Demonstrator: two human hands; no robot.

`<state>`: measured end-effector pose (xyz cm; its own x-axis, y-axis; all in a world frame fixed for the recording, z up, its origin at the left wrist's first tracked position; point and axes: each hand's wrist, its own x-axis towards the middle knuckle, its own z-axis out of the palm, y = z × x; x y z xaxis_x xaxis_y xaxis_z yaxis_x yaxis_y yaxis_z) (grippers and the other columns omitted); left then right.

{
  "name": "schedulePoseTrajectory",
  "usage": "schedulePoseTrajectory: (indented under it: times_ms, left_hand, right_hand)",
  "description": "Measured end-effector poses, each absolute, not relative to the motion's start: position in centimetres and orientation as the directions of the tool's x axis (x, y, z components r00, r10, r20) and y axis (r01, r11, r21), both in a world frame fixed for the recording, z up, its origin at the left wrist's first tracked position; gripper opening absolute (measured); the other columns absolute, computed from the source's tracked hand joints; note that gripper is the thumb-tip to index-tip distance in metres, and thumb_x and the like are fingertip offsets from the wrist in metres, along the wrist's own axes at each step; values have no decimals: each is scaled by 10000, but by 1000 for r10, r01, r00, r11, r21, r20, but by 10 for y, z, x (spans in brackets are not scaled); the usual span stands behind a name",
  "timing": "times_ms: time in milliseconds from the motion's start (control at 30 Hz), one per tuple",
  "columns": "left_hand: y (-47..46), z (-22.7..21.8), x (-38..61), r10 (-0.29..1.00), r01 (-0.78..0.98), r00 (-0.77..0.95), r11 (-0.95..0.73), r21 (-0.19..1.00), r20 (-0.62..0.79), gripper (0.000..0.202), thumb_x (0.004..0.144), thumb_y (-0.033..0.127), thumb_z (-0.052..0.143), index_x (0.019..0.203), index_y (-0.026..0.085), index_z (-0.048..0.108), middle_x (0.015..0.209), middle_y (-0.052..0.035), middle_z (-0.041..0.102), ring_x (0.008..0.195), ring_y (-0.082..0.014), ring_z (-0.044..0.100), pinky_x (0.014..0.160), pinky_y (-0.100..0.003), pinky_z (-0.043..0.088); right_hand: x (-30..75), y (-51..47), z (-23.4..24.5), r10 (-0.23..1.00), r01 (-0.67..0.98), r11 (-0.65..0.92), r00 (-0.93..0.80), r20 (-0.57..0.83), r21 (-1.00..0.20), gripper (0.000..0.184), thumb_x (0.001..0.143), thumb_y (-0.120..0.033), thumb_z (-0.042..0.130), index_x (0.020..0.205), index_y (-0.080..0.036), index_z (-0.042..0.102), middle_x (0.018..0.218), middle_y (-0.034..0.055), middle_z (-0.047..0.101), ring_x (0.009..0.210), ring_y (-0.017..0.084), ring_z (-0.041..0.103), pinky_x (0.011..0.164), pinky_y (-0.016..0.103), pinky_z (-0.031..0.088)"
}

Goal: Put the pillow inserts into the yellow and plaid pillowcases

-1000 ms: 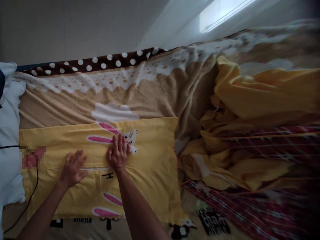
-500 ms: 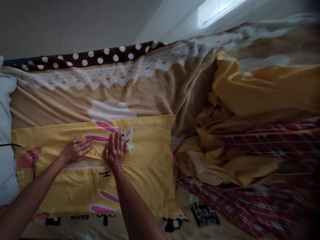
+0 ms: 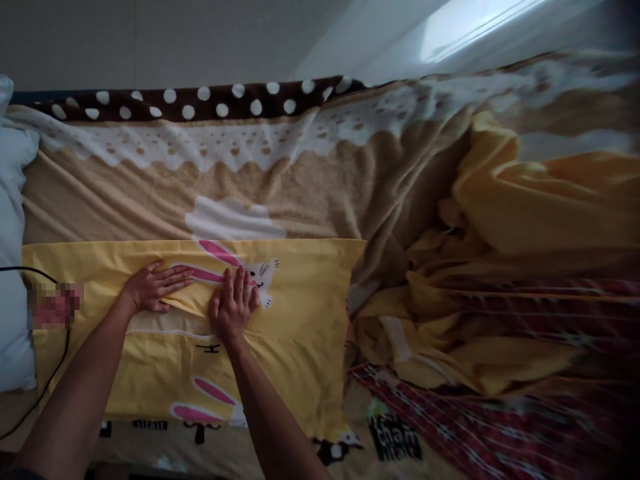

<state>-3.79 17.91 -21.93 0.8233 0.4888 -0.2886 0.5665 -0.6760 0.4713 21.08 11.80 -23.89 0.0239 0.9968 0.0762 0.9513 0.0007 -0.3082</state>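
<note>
A yellow pillowcase [image 3: 305, 360] printed with rabbits lies spread flat on the beige blanket. My left hand [image 3: 159, 287] rests palm down on its upper half, fingers stretched over a pink rabbit ear. Just right of it, my right hand [image 3: 234, 303] lies flat with its fingers close together, partly covering the printed rabbit face. Below both hands a long gap in the yellow cloth shows a paler layer and a white edge [image 3: 167, 332]. Neither hand visibly grips anything; the cloth under the palms is hidden.
The patterned blanket [image 3: 315, 193] reaches to the wall. Crumpled yellow cloth [image 3: 550, 200] and dark red checked cloth [image 3: 435, 420] are heaped on the right. A white pillow [image 3: 17, 267] sits at the left edge, near a black cable [image 3: 63, 360] and a blurred-out pink patch.
The view has tilted and shifted slightly, showing more of the cable at left. Both hands stay in nearly the same places on the pillowcase.
</note>
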Motion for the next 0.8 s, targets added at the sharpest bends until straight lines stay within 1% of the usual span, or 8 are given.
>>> schedulePoseTrajectory:
  times_ms: [100,167,233,333,433,633,700,800]
  left_hand:
    - [180,-217,-37,477,572,820,-675,465,-316,708,926,563,433,1551,264,287,1557,-82,417,1438,-226,385,1175,-437,191]
    - [181,-216,-36,460,572,820,-678,463,-339,699,925,554,433,1549,269,298,1555,-88,422,1442,-226,379,1180,-428,181]
    - [181,-215,-36,450,576,817,-676,459,-361,711,916,545,452,1551,269,295,1553,-88,427,1444,-228,375,1181,-425,182]
    - [180,-217,-37,445,575,817,-679,456,-367,705,911,528,460,1550,275,299,1550,-84,434,1440,-228,380,1175,-421,191]
    - [179,-218,-39,454,565,825,-691,451,-338,684,923,532,430,1547,280,308,1542,-88,446,1436,-227,384,1160,-413,211]
    - [180,-218,-39,471,556,831,-717,420,-296,681,933,530,423,1548,266,297,1509,-80,497,1422,-212,396,1147,-412,245]
    - [181,-217,-39,470,556,831,-727,403,-297,673,934,517,427,1548,274,295,1509,-70,500,1427,-215,388,1147,-411,248]
    - [183,-216,-39,478,546,838,-744,386,-264,671,937,509,415,1552,276,282,1516,-58,492,1432,-215,380,1172,-428,203]
  right_hand:
    - [184,88,-217,1000,896,22,-12,25,-443,692,941,-169,416,1586,-205,168,1539,170,436,1443,241,387,1145,450,265]
    - [158,49,-200,984,805,150,-177,8,-575,708,924,-129,410,1585,-222,173,1493,130,509,1412,211,434,1154,423,248]
    - [134,2,-186,924,713,211,-369,-101,-669,695,923,-136,408,1579,-225,199,1468,77,546,1414,189,429,1174,390,209]
    - [117,-58,-174,919,712,129,-347,-186,-691,643,951,-184,426,1567,-218,245,1416,46,598,1368,164,480,1193,353,155]
    - [124,-87,-175,902,711,119,-369,-223,-693,611,972,-284,449,1556,-213,282,1428,46,583,1366,167,483,1183,335,189]
    - [164,-91,-216,666,555,439,-729,-159,-707,590,978,-174,300,1563,-173,226,1554,14,400,1435,133,377,970,305,416]
    - [168,-95,-230,621,513,503,-774,-122,-695,590,974,-181,296,1560,-145,227,1564,21,375,1435,136,376,910,313,447]
    - [164,-102,-241,639,513,524,-764,-84,-680,596,967,-211,332,1551,-117,260,1540,59,419,1440,154,372,879,321,459]
